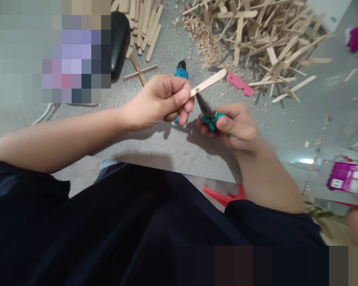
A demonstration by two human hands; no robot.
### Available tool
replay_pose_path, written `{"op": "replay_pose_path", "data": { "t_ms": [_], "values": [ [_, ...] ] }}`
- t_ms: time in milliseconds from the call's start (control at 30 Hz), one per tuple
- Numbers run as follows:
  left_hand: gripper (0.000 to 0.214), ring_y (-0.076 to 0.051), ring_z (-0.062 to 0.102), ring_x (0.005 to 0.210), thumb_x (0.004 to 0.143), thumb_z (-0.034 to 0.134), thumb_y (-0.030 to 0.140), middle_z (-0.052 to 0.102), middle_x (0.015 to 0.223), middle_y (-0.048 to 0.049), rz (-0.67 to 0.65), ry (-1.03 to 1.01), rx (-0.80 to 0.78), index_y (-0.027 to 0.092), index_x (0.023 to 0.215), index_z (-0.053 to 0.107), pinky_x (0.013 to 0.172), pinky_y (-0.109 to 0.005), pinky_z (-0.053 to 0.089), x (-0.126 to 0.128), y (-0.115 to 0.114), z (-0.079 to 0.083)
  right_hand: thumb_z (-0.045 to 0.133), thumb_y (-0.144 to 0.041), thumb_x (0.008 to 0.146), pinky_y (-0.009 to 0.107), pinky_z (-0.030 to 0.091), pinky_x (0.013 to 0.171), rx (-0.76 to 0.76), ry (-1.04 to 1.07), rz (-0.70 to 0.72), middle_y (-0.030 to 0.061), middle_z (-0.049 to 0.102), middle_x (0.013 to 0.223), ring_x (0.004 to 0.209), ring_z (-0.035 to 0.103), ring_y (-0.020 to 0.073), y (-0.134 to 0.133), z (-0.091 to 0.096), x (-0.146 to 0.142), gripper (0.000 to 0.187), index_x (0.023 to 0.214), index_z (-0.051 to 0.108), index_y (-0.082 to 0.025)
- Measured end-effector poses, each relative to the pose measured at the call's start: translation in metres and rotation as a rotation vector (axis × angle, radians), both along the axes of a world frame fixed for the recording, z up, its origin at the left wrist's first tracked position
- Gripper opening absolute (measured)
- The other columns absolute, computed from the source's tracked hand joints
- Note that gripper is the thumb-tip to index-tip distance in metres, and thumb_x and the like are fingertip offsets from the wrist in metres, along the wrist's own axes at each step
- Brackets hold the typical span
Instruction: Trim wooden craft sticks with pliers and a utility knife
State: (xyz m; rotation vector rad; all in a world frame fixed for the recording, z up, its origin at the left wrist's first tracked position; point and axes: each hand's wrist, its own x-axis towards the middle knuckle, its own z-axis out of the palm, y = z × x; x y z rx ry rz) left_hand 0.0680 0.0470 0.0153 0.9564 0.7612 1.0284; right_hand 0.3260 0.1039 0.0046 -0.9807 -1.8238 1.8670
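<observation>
My left hand (170, 97) pinches one end of a wooden craft stick (210, 82) between thumb and fingers, its rounded far end pointing up and right. Closed around the green handles of needle-nose pliers (208, 109) is my right hand (237, 125). The pliers' jaw tips meet the stick near my left fingertips, beside a small dark mark; whether they grip it I cannot tell. Partly hidden behind my left hand lies a blue tool with a black tip (181, 71). A pink-handled folding knife (240, 84) rests just beyond the stick, its dark blade partly covered.
A big heap of craft sticks (274, 43) fills the back right, with wood shavings (204, 41) beside it. More sticks (143, 28) lie near a black case (120, 45). Two crossed sticks (141, 72) sit left of centre. Purple packs (344, 176) and another person's sleeve (323, 222) are at right.
</observation>
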Motion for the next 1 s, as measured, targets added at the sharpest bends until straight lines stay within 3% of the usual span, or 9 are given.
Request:
{"op": "replay_pose_path", "data": {
  "t_ms": [133, 300, 467, 567, 733, 867, 1000],
  "values": [
    [0.044, -0.003, 0.039, 0.044, 0.118, 0.072, 0.036, 0.075, 0.067, 0.0003, 0.088, 0.059, 0.018, 0.02, 0.078, 0.061, 0.047, -0.021, 0.031, 0.004, -0.003, 0.001, 0.091, -0.078, 0.086, 0.032, 0.035, 0.054, 0.207, 0.001, -0.142, -0.0011, 0.066, 0.068, 0.058, 0.05, 0.0134, -0.008, -0.003, -0.005, 0.051, 0.087, 0.086, -0.027],
    [0.049, -0.005, 0.04, 0.043, 0.11, 0.079, 0.061, 0.078, 0.068, -0.0024, 0.103, 0.127, 0.054, 0.022, 0.085, 0.063, 0.045, -0.025, 0.034, 0.005, -0.008, -0.004, 0.084, -0.074, 0.094, 0.04, 0.046, 0.068, 0.766, -0.146, -0.251, 0.0028, 0.068, 0.077, 0.069, 0.058, 0.0202, -0.01, -0.001, -0.006, 0.047, 0.095, 0.085, -0.027],
    [0.043, -0.01, 0.065, 0.055, 0.113, 0.077, 0.055, 0.081, 0.069, -0.0023, 0.249, 0.334, 0.111, 0.022, 0.088, 0.067, 0.055, -0.022, 0.05, 0.002, -0.008, -0.003, 0.087, -0.07, 0.093, 0.044, 0.048, 0.073, 0.978, -0.307, -0.307, 0.0057, 0.064, 0.081, 0.074, 0.059, 0.0249, -0.003, -0.003, 0.0, 0.043, 0.099, 0.081, -0.028],
    [0.036, -0.011, 0.072, 0.062, 0.115, 0.076, 0.044, 0.082, 0.071, -0.0025, 0.304, 0.396, 0.129, 0.021, 0.088, 0.07, 0.061, -0.022, 0.056, 0.0, -0.007, -0.002, 0.09, -0.07, 0.091, 0.045, 0.051, 0.077, 1.002, -0.343, -0.352, 0.0069, 0.069, 0.086, 0.079, 0.062, 0.0266, 0.002, -0.004, 0.003, 0.043, 0.1, 0.081, -0.029],
    [0.028, -0.012, 0.071, 0.059, 0.115, 0.073, 0.03, 0.079, 0.067, -0.0006, 0.337, 0.419, 0.138, 0.021, 0.089, 0.072, 0.061, -0.023, 0.056, -0.001, -0.004, -0.005, 0.085, -0.076, 0.093, 0.044, 0.055, 0.077, 0.822, -0.3, -0.268, 0.0062, 0.078, 0.089, 0.078, 0.066, 0.0248, 0.002, -0.005, 0.0, 0.048, 0.104, 0.084, -0.029],
    [0.025, -0.01, 0.069, 0.058, 0.114, 0.072, 0.026, 0.078, 0.067, 0.0011, 0.352, 0.466, 0.162, 0.021, 0.09, 0.075, 0.059, -0.022, 0.052, 0.0, -0.005, -0.007, 0.084, -0.071, 0.096, 0.043, 0.055, 0.076, 0.727, -0.286, -0.243, 0.0055, 0.082, 0.09, 0.079, 0.069, 0.0244, -0.003, -0.004, -0.003, 0.043, 0.105, 0.087, -0.029],
    [0.025, -0.009, 0.067, 0.058, 0.115, 0.068, 0.026, 0.08, 0.068, 0.0016, 0.341, 0.457, 0.163, 0.021, 0.092, 0.076, 0.058, -0.023, 0.05, 0.0, -0.006, -0.008, 0.086, -0.065, 0.096, 0.044, 0.058, 0.079, 0.762, -0.306, -0.236, 0.0069, 0.083, 0.095, 0.081, 0.071, 0.0255, -0.003, -0.005, -0.003, 0.037, 0.107, 0.087, -0.029]
  ]
}}
